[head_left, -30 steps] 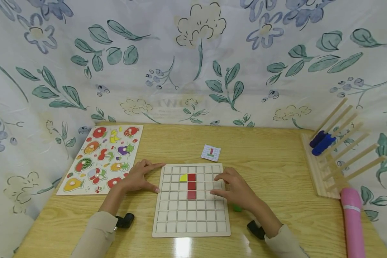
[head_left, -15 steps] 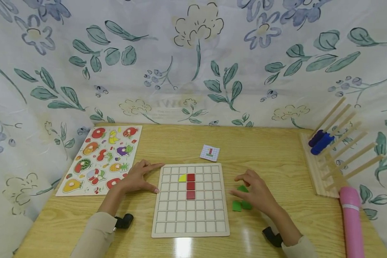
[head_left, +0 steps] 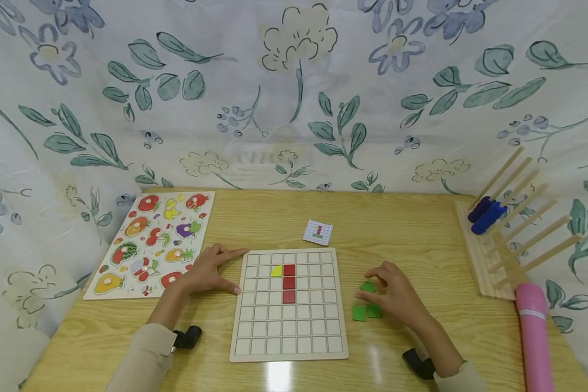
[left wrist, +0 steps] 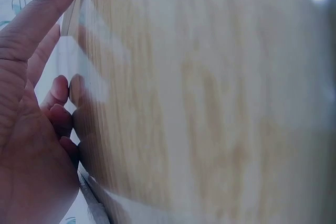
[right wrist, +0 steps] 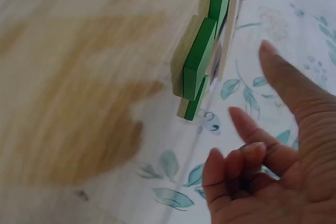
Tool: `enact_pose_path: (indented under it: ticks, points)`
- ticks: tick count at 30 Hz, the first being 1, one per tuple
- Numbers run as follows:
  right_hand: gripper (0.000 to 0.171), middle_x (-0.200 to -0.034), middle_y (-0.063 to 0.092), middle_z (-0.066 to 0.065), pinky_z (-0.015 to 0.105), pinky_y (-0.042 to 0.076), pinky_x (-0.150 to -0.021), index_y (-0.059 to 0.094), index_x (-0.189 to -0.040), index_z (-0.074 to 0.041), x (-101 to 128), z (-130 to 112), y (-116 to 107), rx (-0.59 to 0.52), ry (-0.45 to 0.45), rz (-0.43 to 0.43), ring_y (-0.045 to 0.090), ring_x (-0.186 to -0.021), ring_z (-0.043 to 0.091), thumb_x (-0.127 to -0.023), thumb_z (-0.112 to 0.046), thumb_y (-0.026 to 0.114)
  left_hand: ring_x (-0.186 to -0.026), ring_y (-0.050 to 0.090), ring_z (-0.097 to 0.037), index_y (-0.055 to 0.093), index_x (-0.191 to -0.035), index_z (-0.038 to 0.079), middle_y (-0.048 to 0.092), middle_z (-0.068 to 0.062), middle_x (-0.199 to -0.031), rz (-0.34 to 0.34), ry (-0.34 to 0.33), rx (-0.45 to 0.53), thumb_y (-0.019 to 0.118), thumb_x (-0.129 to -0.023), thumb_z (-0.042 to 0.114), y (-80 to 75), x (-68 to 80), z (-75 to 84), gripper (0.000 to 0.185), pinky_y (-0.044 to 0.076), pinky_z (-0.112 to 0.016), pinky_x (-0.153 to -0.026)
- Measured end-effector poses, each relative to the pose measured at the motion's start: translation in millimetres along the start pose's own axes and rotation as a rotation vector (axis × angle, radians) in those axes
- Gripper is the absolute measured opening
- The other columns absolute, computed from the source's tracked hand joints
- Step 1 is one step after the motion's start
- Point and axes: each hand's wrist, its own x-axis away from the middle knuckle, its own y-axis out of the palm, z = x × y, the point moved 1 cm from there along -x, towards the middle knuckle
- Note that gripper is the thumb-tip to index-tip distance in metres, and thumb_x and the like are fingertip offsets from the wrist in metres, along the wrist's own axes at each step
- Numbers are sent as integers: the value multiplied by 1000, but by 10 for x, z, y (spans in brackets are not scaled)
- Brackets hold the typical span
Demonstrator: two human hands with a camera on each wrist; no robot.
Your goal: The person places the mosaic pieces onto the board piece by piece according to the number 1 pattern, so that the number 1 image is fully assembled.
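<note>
A square grid board [head_left: 289, 329] lies on the table in the head view. Three red square tiles [head_left: 289, 283] form a column on it, with a yellow piece [head_left: 276, 270] left of the top one. My left hand [head_left: 208, 272] touches the board's left edge, thumb and index finger spread apart. Over the green tiles [head_left: 359, 313], right of the board, hovers my right hand [head_left: 394, 291]. Its thumb and index finger stand apart, with nothing between them in the right wrist view, where several green tiles [right wrist: 199, 59] lie beyond the fingertips. In the left wrist view the left hand [left wrist: 31, 119] shows extended fingers.
A small pattern card [head_left: 318, 232] lies behind the board. To the left is a fruit puzzle board [head_left: 164, 245]. At the right stand a wooden peg rack [head_left: 495, 261] with blue pieces and a pink cylinder [head_left: 536, 337]. Floral cloth [head_left: 284, 109] hangs behind.
My right hand has moved right, from over the board's right side to over the green tiles, uncovering the board there. The left hand stays at the board's edge.
</note>
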Motion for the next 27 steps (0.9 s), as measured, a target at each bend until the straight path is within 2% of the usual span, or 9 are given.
enact_pose_path:
  ticks: [11,19,27]
  points:
    - [36,-75,39,0,25,31,-63,72,-96,-5,3,104,9,48,135,-71,34,-71,10,-72,-26,89,-88,28,-21,52,-145,29,33,-5,-96,2,8,-3,91,-62,49,-4,8,-7,94,25,-38,-74]
    - [33,-74,38,-1,26,31,-64,72,-93,-6,24,139,24,41,121,-86,33,-71,9,-73,-26,88,-88,28,-21,52,-145,28,33,-4,-96,1,13,-4,91,-63,49,0,0,-12,94,25,-38,-74]
    - [23,-73,41,-2,24,33,-63,72,-90,-5,26,134,36,51,74,-55,34,-72,7,-76,-16,86,-88,28,-21,53,-145,28,33,-5,-96,2,6,5,91,-62,49,-6,7,-1,93,26,-38,-75]
